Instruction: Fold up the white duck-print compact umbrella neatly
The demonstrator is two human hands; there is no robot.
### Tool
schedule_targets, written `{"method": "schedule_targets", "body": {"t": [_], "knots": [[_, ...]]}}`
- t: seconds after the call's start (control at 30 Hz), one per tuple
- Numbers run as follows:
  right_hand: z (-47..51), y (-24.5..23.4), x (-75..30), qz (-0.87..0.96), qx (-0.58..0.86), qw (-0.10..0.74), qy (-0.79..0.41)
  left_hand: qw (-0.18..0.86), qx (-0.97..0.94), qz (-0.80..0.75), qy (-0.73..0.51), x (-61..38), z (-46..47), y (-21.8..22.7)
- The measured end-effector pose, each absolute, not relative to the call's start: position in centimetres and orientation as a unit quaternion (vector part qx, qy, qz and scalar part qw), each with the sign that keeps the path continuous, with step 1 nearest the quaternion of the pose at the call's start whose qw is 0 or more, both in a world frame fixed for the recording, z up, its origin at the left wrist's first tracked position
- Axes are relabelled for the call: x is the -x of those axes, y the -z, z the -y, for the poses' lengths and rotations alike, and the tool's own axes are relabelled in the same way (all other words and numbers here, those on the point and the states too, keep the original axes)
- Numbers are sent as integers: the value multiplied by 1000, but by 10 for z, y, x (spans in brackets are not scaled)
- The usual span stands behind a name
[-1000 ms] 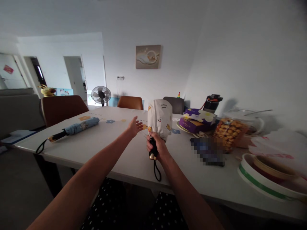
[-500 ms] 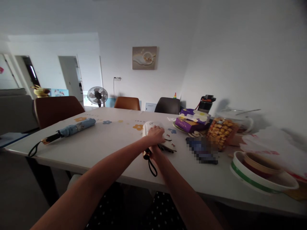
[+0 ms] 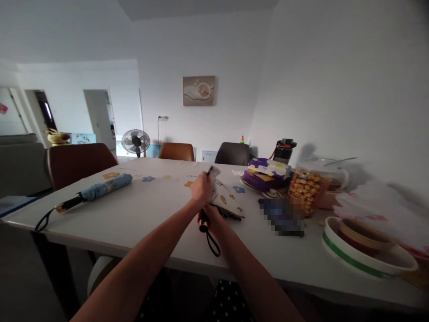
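A white folding umbrella (image 3: 228, 199) with small printed figures lies over the middle of the table, its canopy loose and fanned to the right. My left hand (image 3: 201, 188) is closed around the upper part of the umbrella, and a dark tip pokes out above the fist. Lower down, my right hand (image 3: 212, 215) grips the dark handle near its gold-coloured end, from which a black wrist loop hangs. My left wrist is close above my right hand. On the left of the table rests a blue folded umbrella (image 3: 106, 187) with a black handle and loop.
To the right are a purple tissue pack (image 3: 268, 172), a pixelated dark flat object (image 3: 281, 217), a jar of snacks (image 3: 306, 190), a black bottle (image 3: 283, 151) and a green-striped bowl (image 3: 355, 257). Chairs (image 3: 176, 152) line the far side of the white table (image 3: 154, 219).
My left hand has gone from lying over the canopy to a fist around the umbrella, slightly left. More printed canopy shows at the right. My right hand stays at the handle; the view tilts up slightly.
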State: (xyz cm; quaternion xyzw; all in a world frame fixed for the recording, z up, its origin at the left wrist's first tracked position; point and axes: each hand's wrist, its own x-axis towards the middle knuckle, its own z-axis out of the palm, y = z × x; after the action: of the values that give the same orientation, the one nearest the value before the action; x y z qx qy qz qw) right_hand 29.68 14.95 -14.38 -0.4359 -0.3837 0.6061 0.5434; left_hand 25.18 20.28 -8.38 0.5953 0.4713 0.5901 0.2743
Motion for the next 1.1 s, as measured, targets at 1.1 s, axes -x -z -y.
{"method": "schedule_targets", "body": {"t": [1.1], "knots": [[-141, 115, -299, 300, 534, 557, -561, 353, -350, -480, -723, -180, -205, 145]]}}
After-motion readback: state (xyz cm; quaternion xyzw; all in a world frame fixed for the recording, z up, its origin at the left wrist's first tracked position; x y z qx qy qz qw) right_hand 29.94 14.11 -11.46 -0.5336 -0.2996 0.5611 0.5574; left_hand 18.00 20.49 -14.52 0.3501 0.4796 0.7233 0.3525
